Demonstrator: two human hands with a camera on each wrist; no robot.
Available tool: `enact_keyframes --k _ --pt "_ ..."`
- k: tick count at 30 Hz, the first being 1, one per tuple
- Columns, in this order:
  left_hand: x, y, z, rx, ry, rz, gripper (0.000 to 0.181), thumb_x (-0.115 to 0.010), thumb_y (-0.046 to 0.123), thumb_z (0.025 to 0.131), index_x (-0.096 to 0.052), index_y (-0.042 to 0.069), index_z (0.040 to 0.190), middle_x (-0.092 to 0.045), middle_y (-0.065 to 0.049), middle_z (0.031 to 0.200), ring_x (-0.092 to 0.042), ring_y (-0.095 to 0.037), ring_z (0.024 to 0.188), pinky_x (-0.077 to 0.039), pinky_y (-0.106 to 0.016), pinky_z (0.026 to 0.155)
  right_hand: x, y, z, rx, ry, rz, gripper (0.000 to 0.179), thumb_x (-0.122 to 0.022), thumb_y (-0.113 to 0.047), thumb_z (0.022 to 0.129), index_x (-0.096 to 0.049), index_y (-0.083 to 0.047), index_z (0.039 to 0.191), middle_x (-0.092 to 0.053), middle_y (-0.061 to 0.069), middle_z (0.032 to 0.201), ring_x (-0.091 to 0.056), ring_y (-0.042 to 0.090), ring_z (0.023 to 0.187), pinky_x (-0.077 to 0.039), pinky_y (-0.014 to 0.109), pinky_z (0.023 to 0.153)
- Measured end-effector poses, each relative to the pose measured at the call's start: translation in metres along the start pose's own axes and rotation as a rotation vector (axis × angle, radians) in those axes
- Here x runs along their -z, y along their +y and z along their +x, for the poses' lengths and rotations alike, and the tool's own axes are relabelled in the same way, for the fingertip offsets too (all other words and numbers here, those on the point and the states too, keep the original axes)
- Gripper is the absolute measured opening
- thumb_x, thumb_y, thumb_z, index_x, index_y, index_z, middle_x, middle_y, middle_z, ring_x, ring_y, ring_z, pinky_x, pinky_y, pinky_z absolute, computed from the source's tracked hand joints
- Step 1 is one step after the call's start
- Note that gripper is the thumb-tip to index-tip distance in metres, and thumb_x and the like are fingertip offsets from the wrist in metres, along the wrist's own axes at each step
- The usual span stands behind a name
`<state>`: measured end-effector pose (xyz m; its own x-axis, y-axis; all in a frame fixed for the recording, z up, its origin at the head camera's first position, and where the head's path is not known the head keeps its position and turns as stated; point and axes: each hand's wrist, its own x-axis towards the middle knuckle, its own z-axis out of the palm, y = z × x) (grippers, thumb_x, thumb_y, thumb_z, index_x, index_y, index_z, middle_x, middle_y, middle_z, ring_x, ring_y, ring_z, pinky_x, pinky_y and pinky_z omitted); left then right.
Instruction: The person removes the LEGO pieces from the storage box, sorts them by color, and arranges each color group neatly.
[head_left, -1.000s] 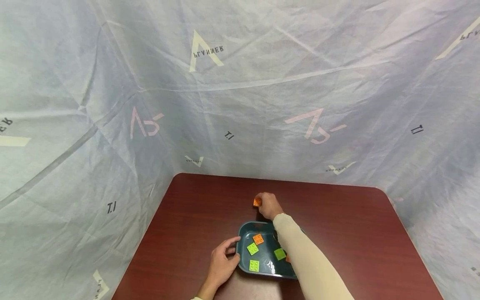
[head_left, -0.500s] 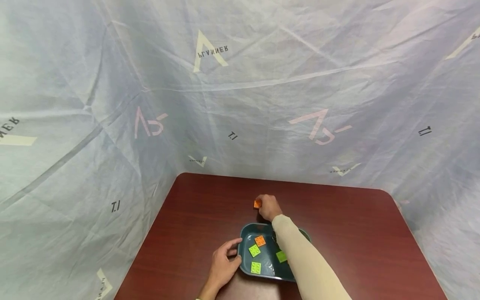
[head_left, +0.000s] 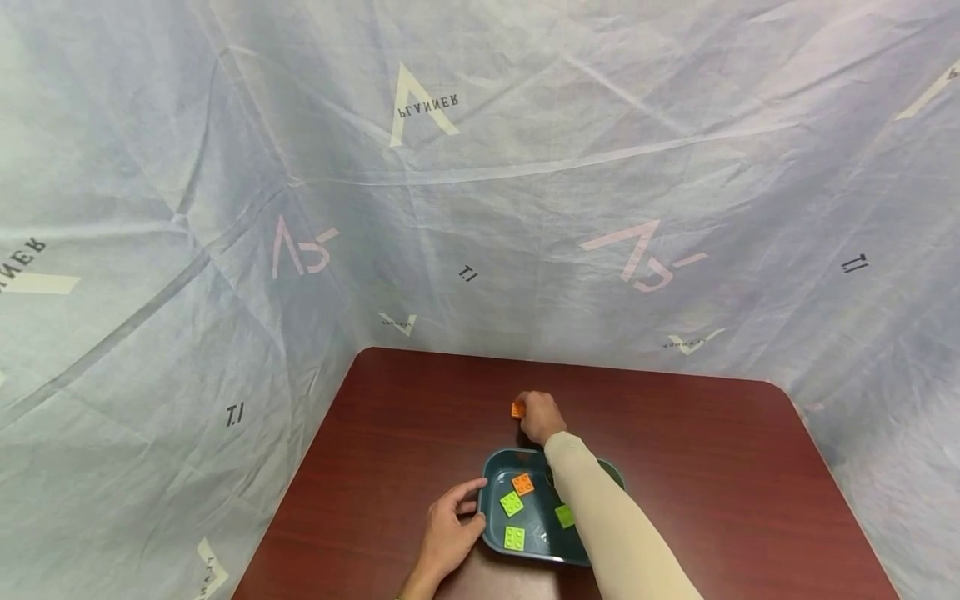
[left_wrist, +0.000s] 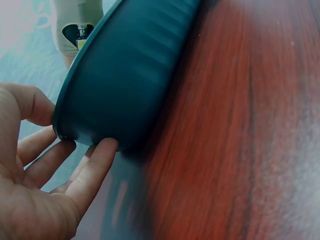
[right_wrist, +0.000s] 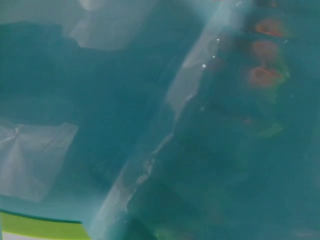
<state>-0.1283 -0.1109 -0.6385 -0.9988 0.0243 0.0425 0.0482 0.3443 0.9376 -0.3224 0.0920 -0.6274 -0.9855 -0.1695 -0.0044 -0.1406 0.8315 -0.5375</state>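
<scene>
The right hand (head_left: 541,417), a bit below the middle of the head view, pinches a small orange plastic toy block (head_left: 517,410) over the far part of the shiny red-brown wooden table (head_left: 397,433). I cannot tell if that block is touching the wood or lifted. The left hand (head_left: 447,533), low in the frame, holds the left end of a dark teal tray with rounded corners (head_left: 542,527), its thumb and fingers spread along the edge.

In the tray's left half lie 3 blocks: an orange square plastic block with 4 knobs (head_left: 522,483), a lime green square block just below it (head_left: 512,503), and a lime green knobby block near the bottom rim (head_left: 514,538). To their right, 1 plain-looking green block (head_left: 566,516) is partly hidden by the long cream sleeve (head_left: 600,517). The right wrist view is too blurry to help and does not show the fingers.

Here is what could go wrong. The pinched block is small, so a loose pinch could let it drop. The right arm reaches across the tray, so a low sleeve could bump the rim or push the blocks about. If the left hand pulled too hard, the tray could tip and the blocks could slide.
</scene>
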Motion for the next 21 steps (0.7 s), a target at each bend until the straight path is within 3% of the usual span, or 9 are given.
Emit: enact_keyframes --k 12,21 --pt "0.001 0.000 0.000 0.024 -0.010 0.003 0.051 -0.073 0.004 0.085 -0.073 0.019 0.134 -0.076 -0.007 0.124 -0.077 -0.021 0.099 -0.060 -0.026 0.082 0.005 0.002 -0.004 0.048 0.033 0.008 0.033 -0.079 0.002 0.088 -0.076 -0.005 0.120 -0.075 0.013 0.113 -0.070 0.028 0.101 -0.062 0.047 0.094" --pt "-0.001 -0.001 0.002 0.046 -0.017 -0.023 0.052 -0.074 0.004 0.084 -0.073 0.023 0.133 -0.076 -0.005 0.123 -0.077 -0.018 0.098 -0.058 -0.023 0.080 0.023 0.003 -0.010 0.052 0.084 0.106 0.039 -0.081 -0.005 0.089 -0.073 -0.003 0.128 -0.075 0.015 0.120 -0.070 0.030 0.105 -0.062 0.048 0.093"
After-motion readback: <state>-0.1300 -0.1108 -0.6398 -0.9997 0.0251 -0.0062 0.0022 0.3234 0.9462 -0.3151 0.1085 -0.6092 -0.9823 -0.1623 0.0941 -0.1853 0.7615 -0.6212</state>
